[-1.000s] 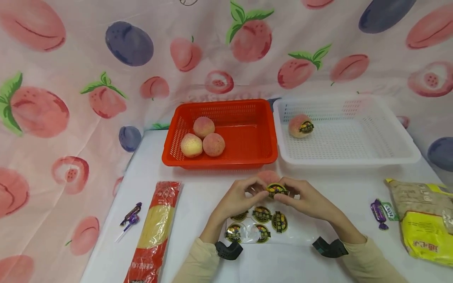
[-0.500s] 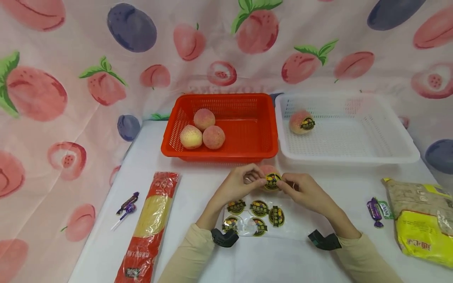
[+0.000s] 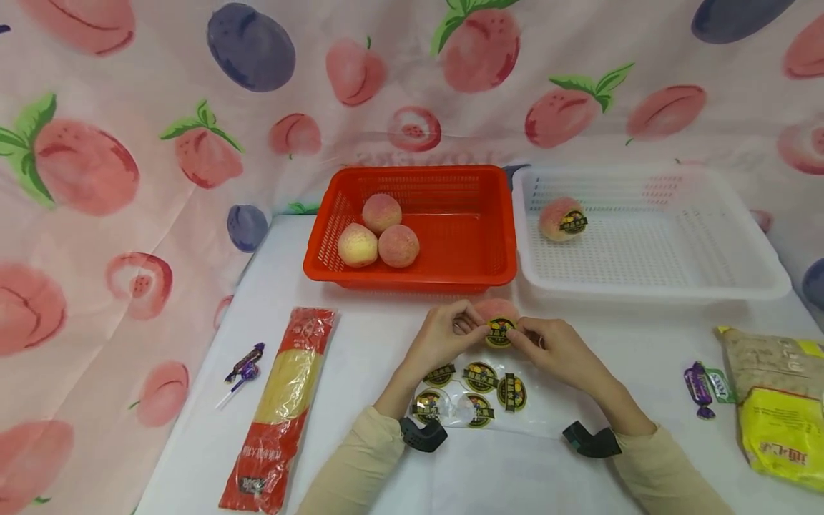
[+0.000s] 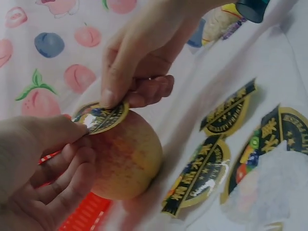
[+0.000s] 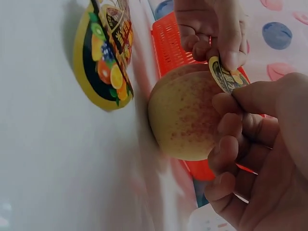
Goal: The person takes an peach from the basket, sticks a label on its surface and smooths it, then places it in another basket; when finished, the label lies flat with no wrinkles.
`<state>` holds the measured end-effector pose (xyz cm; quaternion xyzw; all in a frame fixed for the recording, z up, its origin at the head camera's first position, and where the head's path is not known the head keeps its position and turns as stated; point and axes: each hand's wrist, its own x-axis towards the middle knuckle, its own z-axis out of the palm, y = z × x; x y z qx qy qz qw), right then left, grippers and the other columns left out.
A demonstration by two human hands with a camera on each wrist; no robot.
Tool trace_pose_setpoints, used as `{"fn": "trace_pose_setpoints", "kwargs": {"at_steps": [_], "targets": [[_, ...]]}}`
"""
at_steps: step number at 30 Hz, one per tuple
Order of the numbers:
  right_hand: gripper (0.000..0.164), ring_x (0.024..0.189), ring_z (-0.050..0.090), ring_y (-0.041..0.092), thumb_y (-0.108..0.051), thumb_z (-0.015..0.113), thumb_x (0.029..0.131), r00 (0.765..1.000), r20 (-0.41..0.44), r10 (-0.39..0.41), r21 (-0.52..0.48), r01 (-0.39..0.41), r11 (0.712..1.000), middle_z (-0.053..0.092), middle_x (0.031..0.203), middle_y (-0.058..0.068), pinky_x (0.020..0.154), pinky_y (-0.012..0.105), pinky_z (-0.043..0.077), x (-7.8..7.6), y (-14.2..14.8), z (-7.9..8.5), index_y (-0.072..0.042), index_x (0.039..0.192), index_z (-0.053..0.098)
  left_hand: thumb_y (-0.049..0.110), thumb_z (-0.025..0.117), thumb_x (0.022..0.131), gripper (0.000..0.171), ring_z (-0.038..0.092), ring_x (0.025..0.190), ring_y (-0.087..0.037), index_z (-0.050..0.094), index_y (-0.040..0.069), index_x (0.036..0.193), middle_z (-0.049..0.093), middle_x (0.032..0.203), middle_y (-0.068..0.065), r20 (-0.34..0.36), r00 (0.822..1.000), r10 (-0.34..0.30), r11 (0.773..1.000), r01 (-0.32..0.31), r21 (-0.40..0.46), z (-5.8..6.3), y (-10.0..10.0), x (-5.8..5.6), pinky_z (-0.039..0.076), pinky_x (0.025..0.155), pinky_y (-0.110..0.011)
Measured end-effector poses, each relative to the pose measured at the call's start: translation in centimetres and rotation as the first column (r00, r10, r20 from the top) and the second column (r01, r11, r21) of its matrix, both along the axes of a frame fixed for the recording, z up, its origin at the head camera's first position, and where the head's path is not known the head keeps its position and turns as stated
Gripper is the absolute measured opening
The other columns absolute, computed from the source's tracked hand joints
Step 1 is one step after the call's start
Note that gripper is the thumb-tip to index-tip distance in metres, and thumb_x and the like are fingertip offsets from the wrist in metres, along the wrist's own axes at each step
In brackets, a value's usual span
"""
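Observation:
An oval black-and-gold fruit sticker (image 3: 501, 332) is stretched between both hands, right at the near upper side of a peach (image 4: 130, 159). My left hand (image 3: 447, 336) pinches its left edge between thumb and forefinger. The opposite edge is pinched by my right hand (image 3: 560, 350), whose other fingers curl beside the peach in the right wrist view. In the head view the sticker and fingers hide much of this peach, which rests on the white table. Just in front lies a clear sheet (image 3: 547, 418) bearing several like stickers (image 3: 479, 377).
Behind the hands, a red basket (image 3: 418, 284) holds three peaches (image 3: 381, 213). A white basket (image 3: 650, 290) beside it contains one stickered peach (image 3: 561, 219). Noodles in a long packet (image 3: 290, 386) and candies (image 3: 244, 368) lie left; more candy (image 3: 698, 390) and a yellow bag (image 3: 782, 436) lie right.
The sticker was tilted at first; its face now shows more fully against the peach in the head view. Both hands keep their pinch. The head view has shifted slightly.

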<state>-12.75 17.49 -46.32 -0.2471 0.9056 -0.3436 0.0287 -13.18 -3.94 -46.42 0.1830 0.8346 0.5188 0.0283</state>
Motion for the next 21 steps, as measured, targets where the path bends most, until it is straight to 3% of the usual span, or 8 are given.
{"fn": "trace_pose_setpoints", "kwargs": {"at_steps": [3, 7, 10, 15, 21], "targets": [[0.028, 0.048, 0.037, 0.002, -0.037, 0.053, 0.087, 1.0, 0.015, -0.019, -0.008, 0.019, 1.0, 0.037, 0.053, -0.013, 0.045, 0.017, 0.03, -0.2, 0.0, -0.1, -0.024, 0.062, 0.049, 0.02, 0.066, 0.079, 0.019, 0.056, 0.064, -0.003, 0.057, 0.015, 0.095, 0.06, 0.074, 0.002, -0.042, 0.999, 0.005, 1.0, -0.005, 0.002, -0.5, 0.0, -0.2, 0.049, 0.059, -0.015], [0.032, 0.047, 0.035, 0.003, -0.04, 0.058, 0.082, 0.995, -0.01, -0.095, 0.001, 0.095, 0.995, 0.033, 0.051, -0.01, 0.045, 0.018, 0.027, -0.4, 0.0, -0.2, -0.021, 0.061, 0.045, 0.021, 0.063, 0.082, 0.036, 0.053, 0.063, -0.004, 0.053, 0.018, 0.117, 0.057, 0.073, 0.003, -0.138, 0.989, -0.048, 0.998, 0.042, -0.048, -0.8, -0.2, -0.7, 0.047, 0.059, -0.014], [0.036, 0.048, 0.033, 0.004, -0.044, 0.063, 0.078, 0.99, -0.011, -0.139, -0.001, 0.139, 0.99, 0.033, 0.052, -0.007, 0.044, 0.018, 0.026, -0.5, 0.1, -0.4, -0.016, 0.067, 0.043, 0.023, 0.061, 0.083, 0.039, 0.05, 0.063, -0.003, 0.053, 0.02, 0.121, 0.054, 0.071, 0.004, -0.168, 0.982, -0.089, 0.993, 0.073, -0.098, -1.0, -0.6, -0.9, 0.045, 0.058, -0.013], [0.034, 0.053, 0.035, 0.004, -0.04, 0.064, 0.078, 0.996, 0.065, -0.066, -0.062, 0.07, 0.996, 0.035, 0.059, -0.005, 0.045, 0.019, 0.028, -0.7, 0.0, -1.0, -0.014, 0.076, 0.041, 0.019, 0.063, 0.081, 0.038, 0.049, 0.064, -0.006, 0.054, 0.023, 0.117, 0.05, 0.07, 0.004, -0.127, 0.983, -0.129, 0.988, 0.117, -0.102, -1.1, -1.2, -0.9, 0.044, 0.057, -0.014], [0.025, 0.063, 0.046, 0.007, -0.018, 0.064, 0.081, 0.99, 0.137, 0.016, -0.174, 0.008, 0.985, 0.044, 0.068, -0.001, 0.055, 0.021, 0.039, 0.1, -0.7, 1.0, -0.006, 0.079, 0.042, 0.011, 0.064, 0.076, 0.053, 0.05, 0.064, -0.008, 0.047, 0.028, 0.123, 0.05, 0.072, 0.003, -0.113, 0.976, -0.185, 0.975, 0.167, -0.149, -1.2, -1.5, -0.9, 0.044, 0.056, -0.013]]}}
